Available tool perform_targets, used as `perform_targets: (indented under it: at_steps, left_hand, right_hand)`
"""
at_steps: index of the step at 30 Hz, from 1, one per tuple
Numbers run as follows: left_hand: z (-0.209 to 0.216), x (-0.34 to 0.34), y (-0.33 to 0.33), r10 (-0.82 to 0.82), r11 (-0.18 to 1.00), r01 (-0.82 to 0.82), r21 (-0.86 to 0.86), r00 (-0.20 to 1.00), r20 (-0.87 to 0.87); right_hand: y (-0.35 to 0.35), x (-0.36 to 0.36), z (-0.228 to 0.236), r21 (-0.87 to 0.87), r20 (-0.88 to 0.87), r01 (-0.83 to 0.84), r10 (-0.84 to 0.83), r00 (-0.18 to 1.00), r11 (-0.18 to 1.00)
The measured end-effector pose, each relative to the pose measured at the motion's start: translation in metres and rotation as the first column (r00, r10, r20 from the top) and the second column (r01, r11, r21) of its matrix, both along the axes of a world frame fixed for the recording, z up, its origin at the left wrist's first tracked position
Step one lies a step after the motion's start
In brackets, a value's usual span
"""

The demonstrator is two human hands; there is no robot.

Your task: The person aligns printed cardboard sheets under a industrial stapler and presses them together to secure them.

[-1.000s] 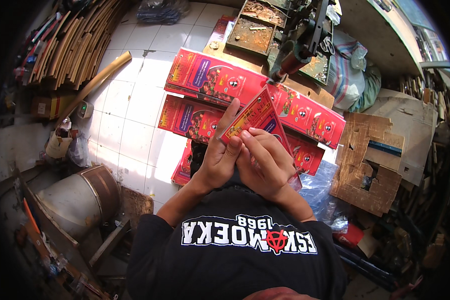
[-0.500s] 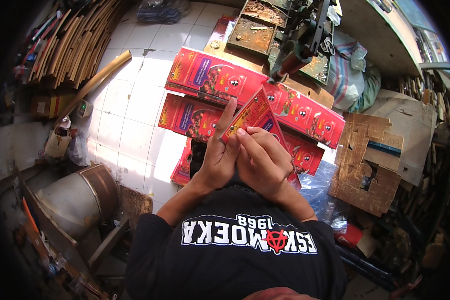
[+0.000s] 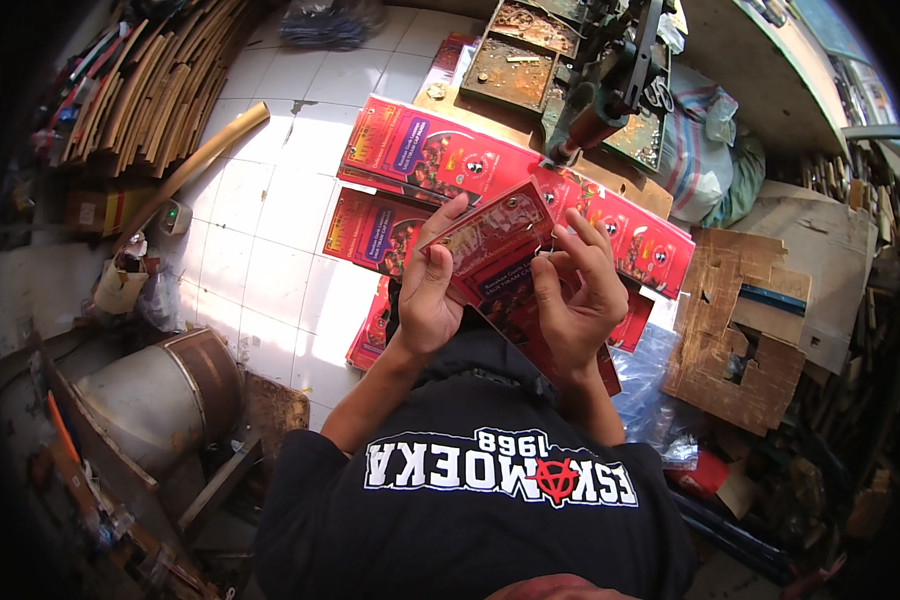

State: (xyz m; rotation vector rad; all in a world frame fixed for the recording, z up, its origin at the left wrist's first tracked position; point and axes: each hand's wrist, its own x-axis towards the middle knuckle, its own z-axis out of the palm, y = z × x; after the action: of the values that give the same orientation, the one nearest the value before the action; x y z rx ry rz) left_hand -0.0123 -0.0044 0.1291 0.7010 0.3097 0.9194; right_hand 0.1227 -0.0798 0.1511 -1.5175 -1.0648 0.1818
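My left hand [image 3: 428, 305] grips a long red printed card [image 3: 500, 245] by its left edge, thumb on top. The card is tilted, its upper end raised toward the machine and its lower end reaching down past my right wrist. Over its right edge, my right hand [image 3: 582, 305] pinches thumb and forefinger together on something small, thin and pale that I cannot make out. Behind the held card lie stacks of similar red cards, one upper stack [image 3: 410, 150] on the machine's wooden board and a lower stack [image 3: 370, 230] nearer me.
A dark metal press [image 3: 595, 120] with rusty trays [image 3: 510, 70] of small bits stands beyond the cards. Cut cardboard [image 3: 730, 320] and clear plastic bags [image 3: 645, 385] lie at right. A metal drum [image 3: 160, 400], a cardboard tube [image 3: 195, 170] and stacked cardboard [image 3: 160, 90] are at left.
The held card has turned to show more of its printed face. My right hand has moved right, from beside my left thumb to the card's right edge, its fingers raised.
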Motion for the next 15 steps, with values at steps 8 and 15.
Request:
perform_targets:
  at_steps: [8,15]
  left_hand:
    - [-0.027,0.008,-0.006,0.18,0.983,-0.175,-0.057,0.978,0.104]
    - [-0.001,0.017,-0.005,0.132,0.98,-0.14,-0.143,0.989,-0.065]
  right_hand:
    - [-0.016,0.025,0.001,-0.034,-0.403,-0.271,0.235,0.884,0.962]
    - [-0.013,0.022,0.007,-0.05,-0.424,-0.212,0.172,0.889,0.976]
